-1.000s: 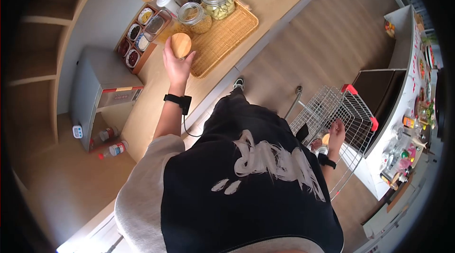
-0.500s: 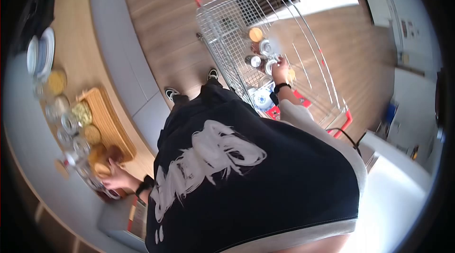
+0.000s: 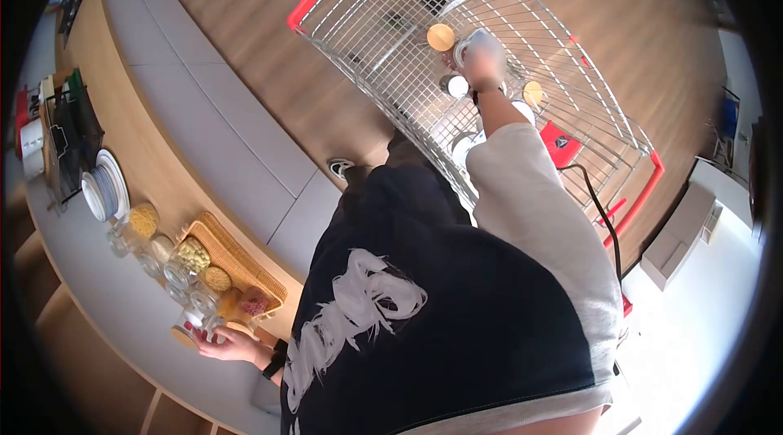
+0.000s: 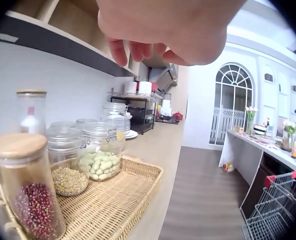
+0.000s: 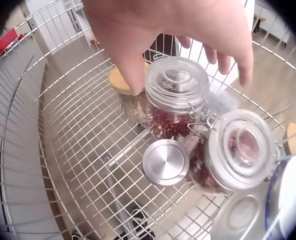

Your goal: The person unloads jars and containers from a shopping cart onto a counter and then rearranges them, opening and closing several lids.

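My left hand (image 3: 232, 345) hovers by the jars on the counter, holding nothing; in the left wrist view its fingers (image 4: 140, 50) hang loosely curled. Closest to it stands a wooden-lidded glass jar (image 4: 35, 212) with dark red beans, at the near end of a wicker tray (image 4: 100, 212). My right hand (image 3: 485, 60) is down inside a wire shopping cart (image 3: 359, 31). In the right wrist view, its thumb and fingers spread to either side of a clip-top glass jar (image 5: 175, 92) with reddish contents. Against that jar stand a steel-lidded jar (image 5: 165, 162) and another clip-top jar (image 5: 243, 150).
The tray also carries clip-top jars of yellowish beans (image 4: 68, 180) and pale green beans (image 4: 100, 165). In the cart are a wooden-lidded jar (image 5: 119, 80), a blue-rimmed white dish (image 5: 290, 200) and a red box (image 3: 561, 144). Stacked plates (image 3: 104, 186) stand farther along the counter.
My left hand has let go of the wooden-lidded jar and drawn back from it. The right hand has moved farther forward in the cart. The head view has turned toward the cart.
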A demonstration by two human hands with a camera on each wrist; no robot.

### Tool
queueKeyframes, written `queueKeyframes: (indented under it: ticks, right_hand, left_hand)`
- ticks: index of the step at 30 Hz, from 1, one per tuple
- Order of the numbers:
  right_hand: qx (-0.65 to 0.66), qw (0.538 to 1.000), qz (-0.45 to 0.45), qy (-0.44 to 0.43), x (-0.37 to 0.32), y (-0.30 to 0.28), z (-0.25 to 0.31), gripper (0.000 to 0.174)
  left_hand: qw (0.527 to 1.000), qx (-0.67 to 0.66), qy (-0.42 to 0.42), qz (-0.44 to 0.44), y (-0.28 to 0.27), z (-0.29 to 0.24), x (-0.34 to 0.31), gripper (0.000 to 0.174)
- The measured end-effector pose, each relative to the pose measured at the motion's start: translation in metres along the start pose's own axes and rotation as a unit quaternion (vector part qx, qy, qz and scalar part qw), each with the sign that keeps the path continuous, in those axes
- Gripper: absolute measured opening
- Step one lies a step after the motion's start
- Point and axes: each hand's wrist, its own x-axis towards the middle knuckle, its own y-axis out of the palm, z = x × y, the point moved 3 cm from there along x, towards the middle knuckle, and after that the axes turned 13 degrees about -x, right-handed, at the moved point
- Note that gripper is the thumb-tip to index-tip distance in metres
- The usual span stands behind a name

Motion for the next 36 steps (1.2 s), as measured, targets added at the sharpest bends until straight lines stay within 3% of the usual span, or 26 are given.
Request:
queueKeyframes:
  ticks: [4,6,9,12,20,24,28,30,31,33,34,36]
  right_hand:
    - [0.003,0.994,0.099,0.046,0.024,0.012,0.017,0.112]
    - [0.009,0.995,0.089,0.054,0.028,0.016,0.022,0.112]
    - [0.053,0.997,0.04,0.03,0.029,0.018,0.018,0.103]
    - [0.073,0.997,0.01,-0.01,0.03,0.015,0.01,0.105]
    - [0.137,0.983,-0.119,-0.015,0.027,-0.021,-0.027,0.1]
    - [0.155,0.967,-0.186,-0.074,-0.025,-0.099,-0.037,0.097]
    - [0.181,0.943,-0.233,-0.151,-0.081,-0.164,-0.03,0.093]
    - [0.212,0.91,-0.282,-0.217,-0.124,-0.202,-0.009,0.088]
    - [0.215,0.905,-0.282,-0.233,-0.145,-0.218,0.005,0.088]
    - [0.377,0.845,-0.174,-0.336,-0.185,-0.248,0.039,0.076]
    - [0.378,0.838,-0.17,-0.355,-0.202,-0.258,0.057,0.076]
    - [0.427,0.801,-0.053,-0.417,-0.239,-0.271,0.098,0.067]
  left_hand:
    - [0.997,0.02,0.047,0.065,-0.002,-0.037,0.01,0.039]
    - [0.996,0.025,0.056,0.062,-0.003,-0.053,0.011,0.039]
    - [0.995,0.019,0.062,0.078,-0.004,-0.059,0.007,0.04]
    - [0.996,-0.004,0.037,0.084,0.0,-0.066,0.0,0.043]
    - [0.995,-0.045,-0.024,0.089,0.015,-0.03,-0.019,0.038]
    - [0.993,-0.069,-0.019,0.092,0.019,-0.015,-0.025,0.033]
    - [0.983,-0.13,-0.102,0.076,0.027,-0.017,-0.03,0.029]
    - [0.995,-0.06,0.002,0.079,0.031,0.0,-0.034,0.032]
    - [0.993,-0.096,-0.03,0.069,0.033,0.006,-0.039,0.031]
    - [0.982,-0.152,-0.102,0.037,0.038,0.003,-0.043,0.027]
    - [0.986,-0.143,-0.082,0.015,0.039,0.003,-0.045,0.026]
    - [0.976,-0.159,-0.146,0.021,0.038,0.009,-0.05,0.025]
